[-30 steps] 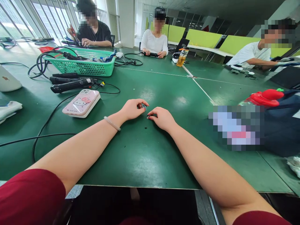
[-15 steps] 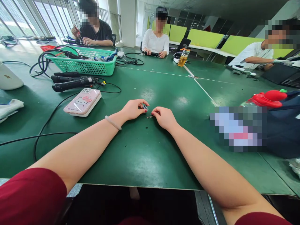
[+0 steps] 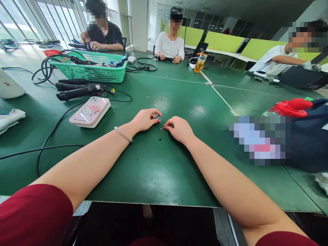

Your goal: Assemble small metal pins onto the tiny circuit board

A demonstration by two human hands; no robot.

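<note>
A small dark-and-silver part point(image 3: 158, 118) is pinched in the left hand point(image 3: 143, 120), just above the green counter point(image 3: 159, 177). It lies between the thumb and the curled fingers point(image 3: 155, 111), partly hidden by them, its exposed side toward the right hand point(image 3: 179, 129). The right hand's fingers are pressed together, their tips just beside a tiny pale piece point(image 3: 163, 126); whether they grip it is too small to tell. The two hands are near each other but apart. A tiny black piece point(image 3: 160, 139) lies on the counter nearer the wearer.

Left of the hands is a pink-topped, white-sided device point(image 3: 89, 112) with a cartoon cat. Beyond it, black handheld tools point(image 3: 80, 91) lie beside a green perforated basket point(image 3: 102, 74). The basket holds black cabled items point(image 3: 83, 61) and blue-and-grey things point(image 3: 115, 63) toward its right end; cable loops hang over its left side. An upright bottle point(image 3: 200, 62) farther off contains amber liquid. A red object point(image 3: 294, 107) with a green tip sits at right beside dark fabric point(image 3: 307, 143). Three people sit around the far counter, two of them holding black tools.
</note>
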